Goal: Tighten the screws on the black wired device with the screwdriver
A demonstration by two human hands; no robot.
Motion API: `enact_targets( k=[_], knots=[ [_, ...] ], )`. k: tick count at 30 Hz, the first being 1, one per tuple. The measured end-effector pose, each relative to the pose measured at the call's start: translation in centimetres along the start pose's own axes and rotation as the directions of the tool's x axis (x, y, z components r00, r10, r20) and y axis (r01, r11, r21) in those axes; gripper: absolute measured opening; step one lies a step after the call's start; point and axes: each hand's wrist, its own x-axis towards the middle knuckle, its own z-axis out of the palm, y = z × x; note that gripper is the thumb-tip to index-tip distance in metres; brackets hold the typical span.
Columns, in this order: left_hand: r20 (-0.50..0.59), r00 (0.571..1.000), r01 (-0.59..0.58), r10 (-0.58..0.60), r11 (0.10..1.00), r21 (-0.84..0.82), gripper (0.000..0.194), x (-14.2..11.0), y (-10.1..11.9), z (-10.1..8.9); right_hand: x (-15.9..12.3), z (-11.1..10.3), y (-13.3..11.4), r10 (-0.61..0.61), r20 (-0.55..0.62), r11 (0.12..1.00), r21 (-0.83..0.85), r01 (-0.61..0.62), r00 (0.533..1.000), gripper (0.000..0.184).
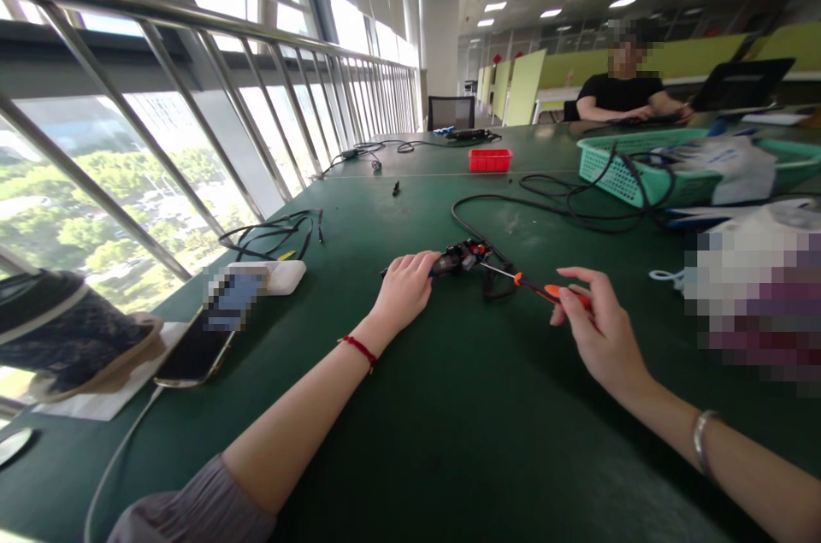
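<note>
Screwdriver [522, 280] at a dark device [464, 256]
Left hand [405, 285] closed over its nine-o'clock end; right hand [596, 325], at four o'clock, pinching the orange handle [550, 292]; green basket [603, 170] at two

"What colours does the screwdriver [534, 285] in the right fingers [593, 280] have?"
"Orange with black along the handle, and a silvery shaft."
"And the device [470, 253] at the left fingers [420, 261]?"
"Mostly black, with small touches of red."
"The table [442, 415] below both?"
"Plain dark green."
"Anything brighter beyond the fingers?"
"A red box [491, 161], and to its right a mint-green basket [616, 173] patterned with small holes."
"Behind them?"
"A dark red bracelet [360, 351] on the left, a silvery bangle [699, 442] on the right."
</note>
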Motion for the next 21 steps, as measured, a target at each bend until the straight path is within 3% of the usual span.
enact_targets(
  k=[3,8,13,15,21],
  knots=[
    [0.005,1.0,0.007,-0.007,1.0,0.005,0.039,0.0,0.0,0.0,0.1,0.2,0.3,-0.041,-0.082,0.999,0.016,0.042,0.996,0.038],
    [-0.003,1.0,-0.002,0.002,1.0,0.009,0.039,0.0,0.0,0.0,0.1,0.2,0.3,-0.082,-0.104,0.996,0.036,0.086,0.991,0.039],
    [-0.001,1.0,0.001,-0.001,1.0,0.013,0.038,0.0,0.1,-0.1,-0.1,-0.1,-0.5,0.042,0.077,0.997,0.06,-0.047,0.996,0.032],
    [-0.003,1.0,0.003,-0.003,1.0,0.012,0.038,0.0,0.1,0.0,-0.1,-0.1,-0.7,0.058,0.1,0.994,0.088,-0.067,0.993,0.032],
    [-0.005,1.0,0.002,-0.002,1.0,0.013,0.038,0.1,0.0,0.0,0.1,0.0,-0.1,-0.013,-0.019,0.998,0.063,0.014,1.0,0.032]
  ],
)
